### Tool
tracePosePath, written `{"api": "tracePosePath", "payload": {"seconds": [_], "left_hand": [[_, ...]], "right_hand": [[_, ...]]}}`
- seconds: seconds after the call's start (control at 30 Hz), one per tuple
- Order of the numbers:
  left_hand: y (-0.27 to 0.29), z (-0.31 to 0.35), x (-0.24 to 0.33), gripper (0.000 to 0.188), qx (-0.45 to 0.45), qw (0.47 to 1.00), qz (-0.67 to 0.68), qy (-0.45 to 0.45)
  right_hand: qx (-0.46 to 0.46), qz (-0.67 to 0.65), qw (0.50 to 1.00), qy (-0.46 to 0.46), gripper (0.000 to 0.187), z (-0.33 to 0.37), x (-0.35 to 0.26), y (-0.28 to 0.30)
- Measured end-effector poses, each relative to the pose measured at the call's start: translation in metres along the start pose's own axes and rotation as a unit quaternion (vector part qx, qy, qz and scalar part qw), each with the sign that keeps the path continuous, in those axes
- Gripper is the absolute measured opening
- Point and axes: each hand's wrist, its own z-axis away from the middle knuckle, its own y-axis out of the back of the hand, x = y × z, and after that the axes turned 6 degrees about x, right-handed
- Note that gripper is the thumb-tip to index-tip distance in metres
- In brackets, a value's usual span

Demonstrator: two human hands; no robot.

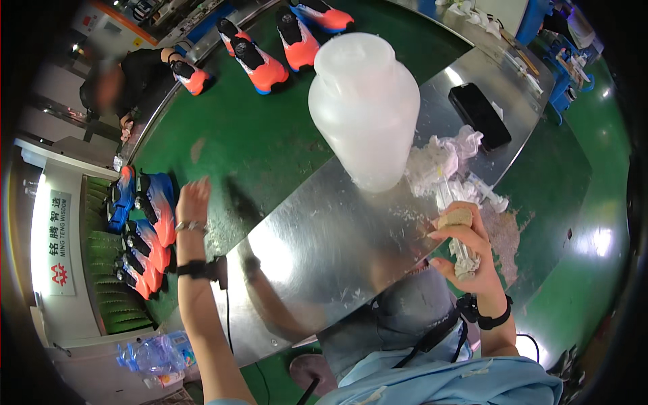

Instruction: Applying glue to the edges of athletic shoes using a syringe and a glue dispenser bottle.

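My left hand (pixel 194 201) hangs over the green work surface (pixel 243 145), holding nothing, its fingers stretched out and slightly apart. It is nearest to the orange and blue running shoes (pixel 156 202) on the left. Close to my body, my right hand (pixel 472 246) is closed around a clear tube crusted with whitish residue (pixel 464 262). A beige covering (pixel 455 218) shows at one finger of that hand. Just beyond it lie crumpled white tissues (pixel 445 156) and a clear syringe (pixel 487 192). A large translucent white plastic bottle (pixel 368 111) stands upright on the metal plate (pixel 324 236).
More orange shoes (pixel 263 67) stand along the far side. A black phone (pixel 479 115) lies at the right on the metal. Pale residue (pixel 505 243) marks the green surface there. Plastic bottles (pixel 156 354) sit low left. At the far left is another person (pixel 128 84).
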Motion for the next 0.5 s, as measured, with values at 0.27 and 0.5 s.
{"api": "tracePosePath", "payload": {"seconds": [0.27,0.5], "left_hand": [[-0.224,-0.07,-0.134,0.073,-0.193,0.969,-0.073,0.132],[-0.307,-0.106,-0.148,0.066,0.031,0.998,-0.05,0.018]], "right_hand": [[0.011,-0.055,0.998,-0.035,0.026,0.004,-0.006,0.022],[0.021,-0.184,0.982,-0.031,0.027,0.003,0.001,0.018]]}}
